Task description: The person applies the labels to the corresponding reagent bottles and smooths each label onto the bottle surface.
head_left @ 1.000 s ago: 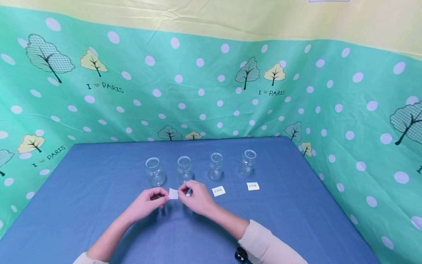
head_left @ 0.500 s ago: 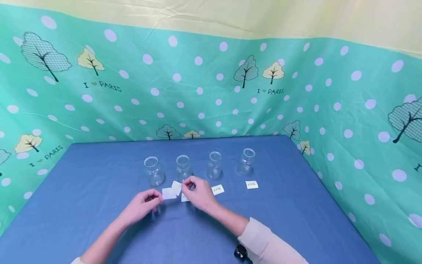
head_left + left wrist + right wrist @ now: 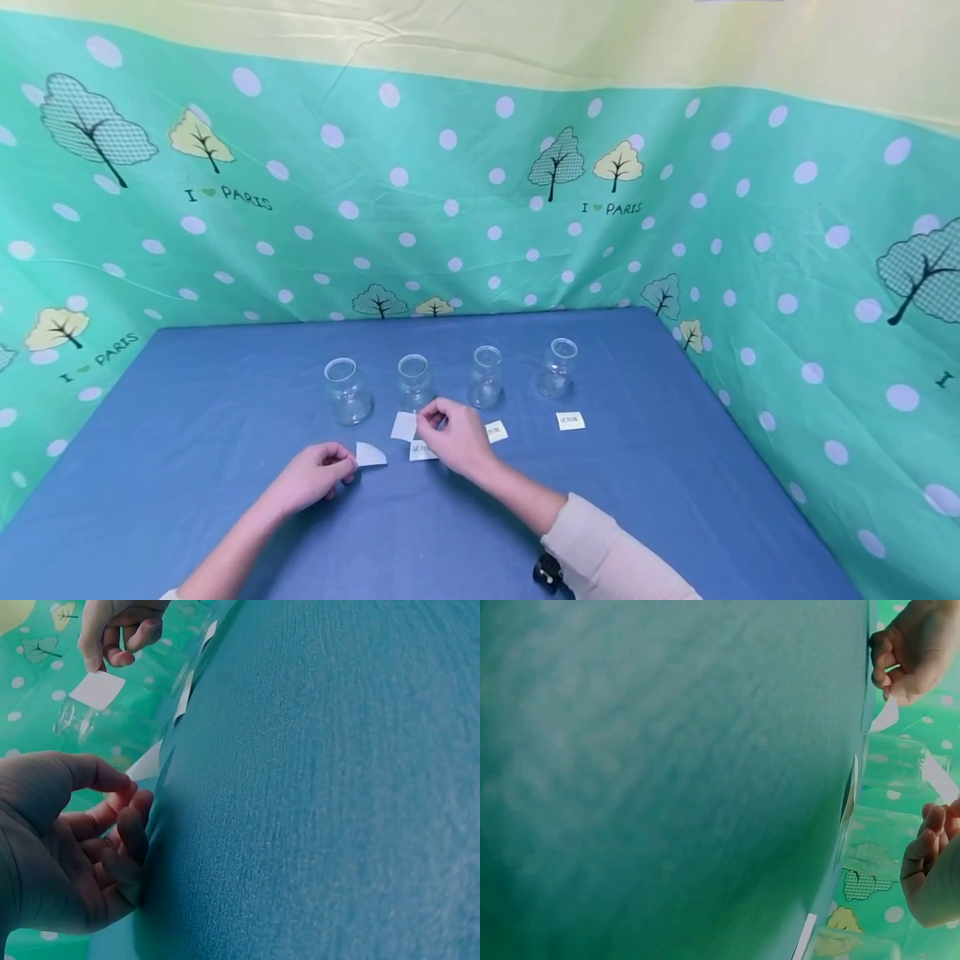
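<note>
My left hand (image 3: 313,477) pinches a small white paper label (image 3: 370,455) by its edge, low over the table in front of the leftmost jar. The label's far end bends down close to the cloth. Between thumb and fingertips of my right hand (image 3: 456,435) is another white slip of paper (image 3: 403,426), raised before the second glass jar (image 3: 416,383); in the left wrist view this slip (image 3: 97,691) shows a blank face. Below the right hand a label with handwriting (image 3: 422,451) lies on the table, partly covered by that hand.
Several open glass jars stand in a row, among them the leftmost jar (image 3: 348,392), a third jar (image 3: 486,377) and the rightmost jar (image 3: 558,369). Written labels lie before the right pair: one label (image 3: 497,431) and another (image 3: 570,421). A blue cloth (image 3: 450,533) covers the table.
The two slips were close together between the hands, then came apart. My left hand moved left and down with its label; the right stays near the second jar. The written label beneath shows more.
</note>
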Tool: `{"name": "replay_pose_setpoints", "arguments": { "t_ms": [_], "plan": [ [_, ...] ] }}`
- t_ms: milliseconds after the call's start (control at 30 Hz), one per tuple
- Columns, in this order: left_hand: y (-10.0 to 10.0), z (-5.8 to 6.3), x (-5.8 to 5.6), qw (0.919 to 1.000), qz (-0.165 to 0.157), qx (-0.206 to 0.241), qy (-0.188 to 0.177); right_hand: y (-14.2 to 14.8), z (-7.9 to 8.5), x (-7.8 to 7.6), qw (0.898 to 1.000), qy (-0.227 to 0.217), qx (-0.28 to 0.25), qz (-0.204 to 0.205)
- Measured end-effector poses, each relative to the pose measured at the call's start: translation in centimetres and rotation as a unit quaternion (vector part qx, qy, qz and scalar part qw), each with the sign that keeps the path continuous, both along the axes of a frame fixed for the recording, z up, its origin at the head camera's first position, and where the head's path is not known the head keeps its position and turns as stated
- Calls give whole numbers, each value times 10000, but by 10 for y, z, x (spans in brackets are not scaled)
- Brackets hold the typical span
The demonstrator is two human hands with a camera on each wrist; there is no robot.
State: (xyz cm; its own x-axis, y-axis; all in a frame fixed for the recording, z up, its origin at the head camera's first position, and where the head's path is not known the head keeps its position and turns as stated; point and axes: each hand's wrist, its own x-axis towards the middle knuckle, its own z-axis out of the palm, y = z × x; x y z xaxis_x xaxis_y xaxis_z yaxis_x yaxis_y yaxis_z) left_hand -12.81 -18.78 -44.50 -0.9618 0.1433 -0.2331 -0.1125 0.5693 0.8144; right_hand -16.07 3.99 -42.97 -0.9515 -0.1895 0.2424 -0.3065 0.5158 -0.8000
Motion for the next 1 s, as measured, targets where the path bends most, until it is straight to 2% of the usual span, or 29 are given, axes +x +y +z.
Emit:
{"name": "replay_pose_setpoints", "arguments": {
  "t_ms": [167,333,767,1000],
  "plan": [
    [-4,0,2,9998,67,-196,-63,0,-2,-1,10000,-11,60,-29],
    [-7,2,4,9994,-39,-352,-30,0,-1,-1,10000,-23,67,-22],
    [-11,3,4,9953,-106,-895,347,0,-1,-2,9998,89,186,-21],
    [-11,7,2,9927,69,-989,690,0,-3,-1,9995,154,269,-33]
  ]
}}
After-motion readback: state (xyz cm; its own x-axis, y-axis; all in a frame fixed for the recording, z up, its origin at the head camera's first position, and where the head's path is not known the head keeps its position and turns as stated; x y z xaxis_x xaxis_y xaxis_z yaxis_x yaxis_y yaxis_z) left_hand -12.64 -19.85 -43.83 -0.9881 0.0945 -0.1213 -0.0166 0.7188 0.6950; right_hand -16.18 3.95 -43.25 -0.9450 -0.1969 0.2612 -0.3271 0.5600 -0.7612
